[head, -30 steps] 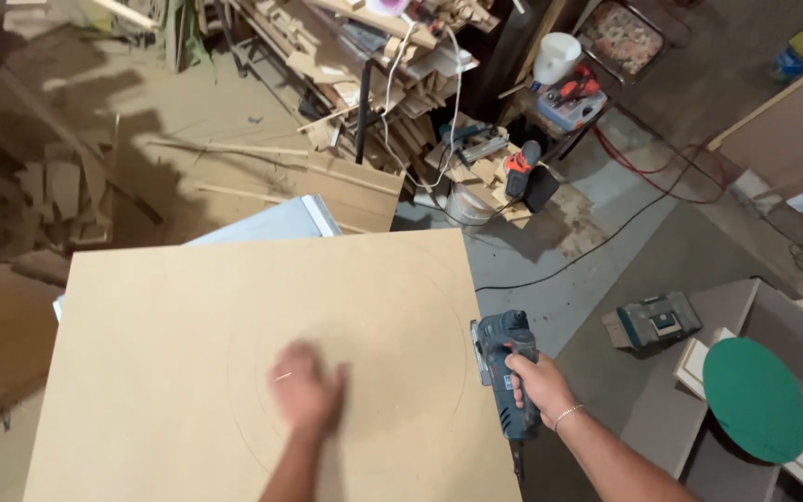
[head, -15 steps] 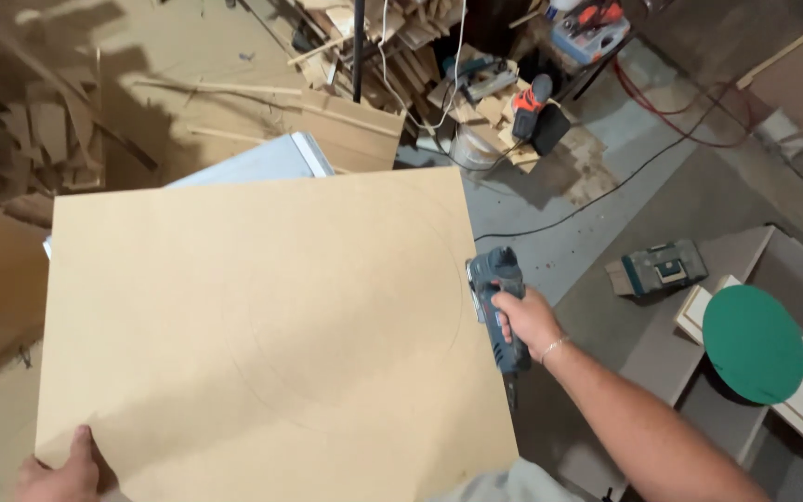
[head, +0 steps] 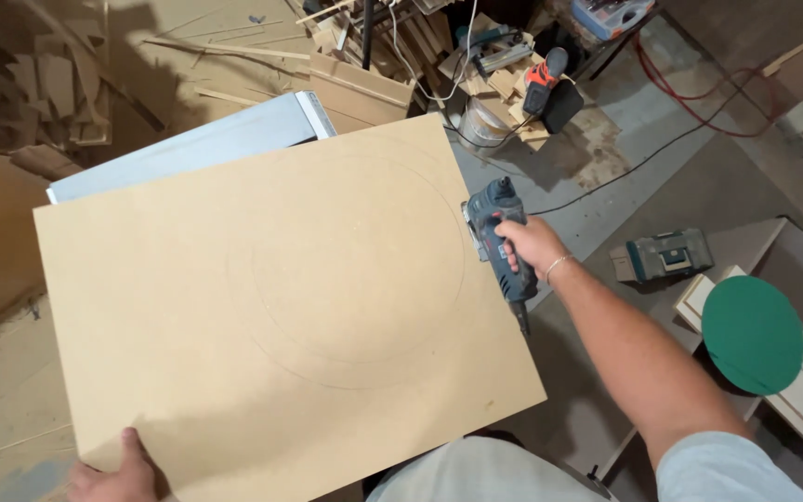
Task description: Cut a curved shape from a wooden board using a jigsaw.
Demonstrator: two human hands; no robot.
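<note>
Two hands are engaged with one large tan fibreboard panel (head: 262, 307), which lies flat and fills the centre of the view, with a faint pencilled circle (head: 346, 270) drawn on its face. Right hand (head: 532, 246): the fingers are clamped around the handle of a dark blue-grey power jigsaw (head: 497, 237), which sits at the panel's right edge, its front end just touching or just beside that edge; a black cord trails from the tool's rear toward the person. Left hand (head: 113, 474): positioned at the panel's near left corner, thumb laid on the top face; the remaining fingers are hidden under the board, so their closure cannot be told. A white sheet (head: 188, 149) projects from beneath the panel's far edge. Beyond it lies a heap of wood offcuts (head: 420, 56) with a red-and-black cordless drill (head: 546, 84) and a metal can (head: 485, 121) nearby. On the concrete floor (head: 699, 177) to the right rest a grey-green tool case (head: 666, 254) and a green round disc (head: 753, 335) on pale boards, well apart from the panel.
</note>
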